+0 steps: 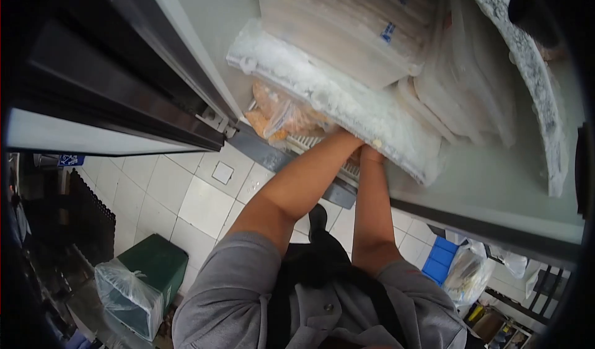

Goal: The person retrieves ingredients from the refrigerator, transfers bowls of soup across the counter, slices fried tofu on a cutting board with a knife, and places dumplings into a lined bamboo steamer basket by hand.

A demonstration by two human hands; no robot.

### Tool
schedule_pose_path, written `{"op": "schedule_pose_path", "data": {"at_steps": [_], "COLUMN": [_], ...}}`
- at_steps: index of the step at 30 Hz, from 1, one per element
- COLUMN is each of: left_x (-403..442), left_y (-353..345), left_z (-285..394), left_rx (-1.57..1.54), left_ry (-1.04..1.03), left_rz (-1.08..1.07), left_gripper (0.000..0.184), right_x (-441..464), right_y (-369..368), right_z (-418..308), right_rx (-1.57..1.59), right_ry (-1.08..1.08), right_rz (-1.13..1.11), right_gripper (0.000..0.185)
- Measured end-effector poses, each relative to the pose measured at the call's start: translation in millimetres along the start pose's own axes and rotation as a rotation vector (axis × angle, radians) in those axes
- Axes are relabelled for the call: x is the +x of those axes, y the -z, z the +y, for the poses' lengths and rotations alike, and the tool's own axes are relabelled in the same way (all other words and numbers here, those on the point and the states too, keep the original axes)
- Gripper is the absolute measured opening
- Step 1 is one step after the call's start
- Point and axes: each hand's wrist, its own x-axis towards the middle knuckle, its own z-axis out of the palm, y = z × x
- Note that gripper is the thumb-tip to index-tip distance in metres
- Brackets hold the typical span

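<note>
Grey shirt (334,315) below; frosty shelf (334,92) mostly hides the hands (367,155).

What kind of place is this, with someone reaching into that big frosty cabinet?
Probably the kitchen or storeroom of a food business. The frost-covered shelf suggests a freezer, with bagged food beneath and a plastic tub above. The tiled floor and bag-lined green bin fit too.

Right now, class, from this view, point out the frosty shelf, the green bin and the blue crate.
Frosty shelf (372,118): head view, on its frost-covered top.
Green bin (156,259): head view, on its bare green side.
Blue crate (440,259): head view, on the middle of its visible blue surface.
</note>
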Motion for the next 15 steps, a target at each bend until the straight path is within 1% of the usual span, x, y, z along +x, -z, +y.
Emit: {"op": "schedule_pose_path", "data": {"at_steps": [3, 5, 7, 8, 9, 11, 12, 14, 15], "left_x": [-6, -21, -41, -49, -48, -33, -26, -19, -21], "left_y": [3, 3, 7, 9, 10, 7, 6, 6, 6], "left_z": [8, 13, 22, 24, 24, 19, 17, 12, 8], "left_rx": [-0.007, -0.008, -0.009, -0.014, -0.013, -0.009, -0.006, -0.014, -0.017], "left_ry": [0.0, -0.006, -0.023, -0.028, -0.03, -0.026, -0.027, -0.02, -0.011], "left_rz": [0.048, 0.119, 0.218, 0.25, 0.252, 0.194, 0.171, 0.129, 0.105], "left_gripper": [0.04, 0.039, 0.037, 0.036, 0.039, 0.043, 0.046, 0.051, 0.054], "right_x": [-11, -18, -22, -20, -19, -22, -19, -9, -15], "right_y": [15, 25, 31, 31, 34, 43, 34, 12, 22], "right_z": [0, -3, -10, -14, -22, -34, -22, 9, 4], "right_rx": [-0.098, -0.117, -0.04, 0.041, 0.044, -0.148, -0.152, 0.021, 0.02], "right_ry": [-0.068, -0.077, 0.009, 0.097, 0.096, 0.196, 0.194, 0.024, 0.027], "right_rz": [-0.07, -0.076, 0.013, 0.096, 0.097, 0.01, 0.015, 0.061, 0.064], "right_gripper": [0.048, 0.048, 0.046, 0.045, 0.045, 0.038, 0.038, 0.044, 0.044]}}
